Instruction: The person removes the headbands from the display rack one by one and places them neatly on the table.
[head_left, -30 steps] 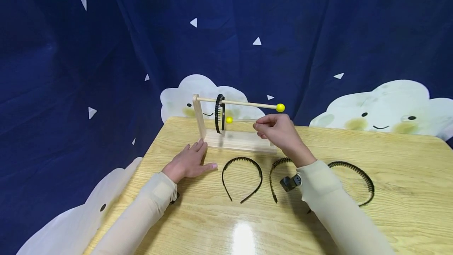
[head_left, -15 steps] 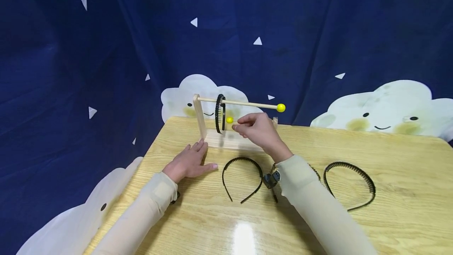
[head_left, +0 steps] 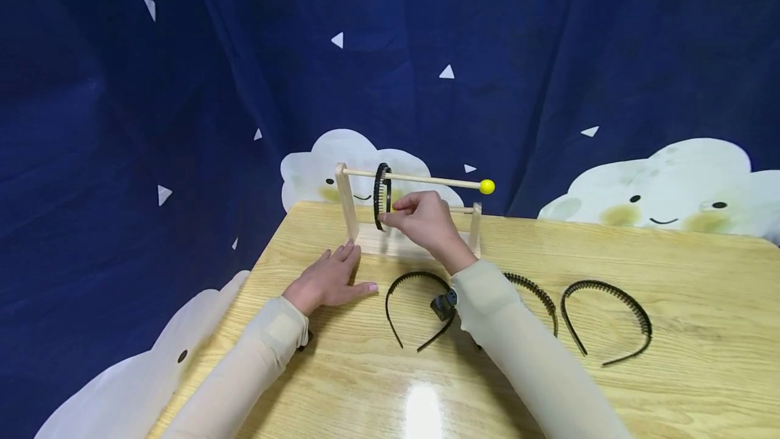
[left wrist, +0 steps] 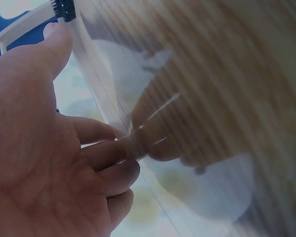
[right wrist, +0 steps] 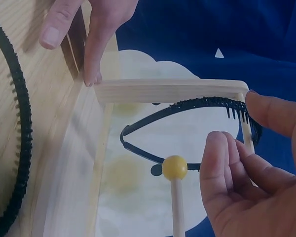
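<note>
A black toothed headband (head_left: pixel 380 196) hangs from the upper rod (head_left: pixel 432 180) of a wooden stand (head_left: pixel 345 202). At its near side is my right hand (head_left: pixel 424 221), thumb and fingers bent and apart, fingertips right at the band. In the right wrist view the headband (right wrist: pixel 158 116) shows beyond the thumb (right wrist: pixel 274 113) and fingers, near the yellow ball (right wrist: pixel 174 168) of the lower rod. My left hand (head_left: pixel 329 278) rests on the table with fingers outstretched, fingertips at the stand's base corner; the left wrist view shows the same hand (left wrist: pixel 44 138) from its palm side.
Three more headbands lie on the wooden table (head_left: pixel 365 385): one in front of the stand (head_left: pixel 414 255), one partly under my right forearm (head_left: pixel 539 293), one farther right (head_left: pixel 609 286). The upper rod ends in a yellow ball (head_left: pixel 487 186). Behind hangs a blue curtain (head_left: pixel 390 53).
My right hand has moved left along the lower rod, past its yellow ball, to the hanging headband. My left hand stays in place.
</note>
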`<action>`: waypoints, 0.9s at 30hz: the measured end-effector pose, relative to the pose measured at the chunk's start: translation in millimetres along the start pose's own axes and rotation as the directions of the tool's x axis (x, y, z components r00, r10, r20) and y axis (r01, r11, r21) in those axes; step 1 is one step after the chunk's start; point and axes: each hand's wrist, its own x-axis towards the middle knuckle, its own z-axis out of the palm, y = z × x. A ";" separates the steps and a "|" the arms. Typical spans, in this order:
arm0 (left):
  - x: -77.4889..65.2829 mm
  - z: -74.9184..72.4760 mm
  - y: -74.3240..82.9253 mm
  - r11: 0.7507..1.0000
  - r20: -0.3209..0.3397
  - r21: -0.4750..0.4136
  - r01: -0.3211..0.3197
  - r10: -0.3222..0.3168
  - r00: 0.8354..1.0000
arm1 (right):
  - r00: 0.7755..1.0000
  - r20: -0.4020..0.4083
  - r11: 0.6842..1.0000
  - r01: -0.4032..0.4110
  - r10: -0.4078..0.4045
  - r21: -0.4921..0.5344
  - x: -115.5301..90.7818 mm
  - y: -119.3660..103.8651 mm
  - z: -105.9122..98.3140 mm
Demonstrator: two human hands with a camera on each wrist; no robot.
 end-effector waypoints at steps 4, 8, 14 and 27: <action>0.0 -0.3 0.7 1.000 -0.005 -0.001 -0.009 0.009 1.000 | 1.000 -0.021 1.000 -0.013 0.013 -0.002 3.6 -1.3 6.6; 0.2 0.7 0.7 1.000 -0.005 0.009 -0.004 0.004 1.000 | 0.999 -0.037 1.000 -0.007 0.007 -0.002 7.9 -0.8 15.8; 0.5 2.4 1.7 1.000 -0.006 -0.001 -0.001 0.001 1.000 | 0.994 -0.102 0.999 0.022 -0.026 -0.042 12.1 0.0 25.1; -0.1 0.1 0.2 1.000 -0.003 0.020 -0.003 0.003 1.000 | 0.989 -0.106 0.991 0.097 -0.106 -0.087 13.0 -3.2 26.4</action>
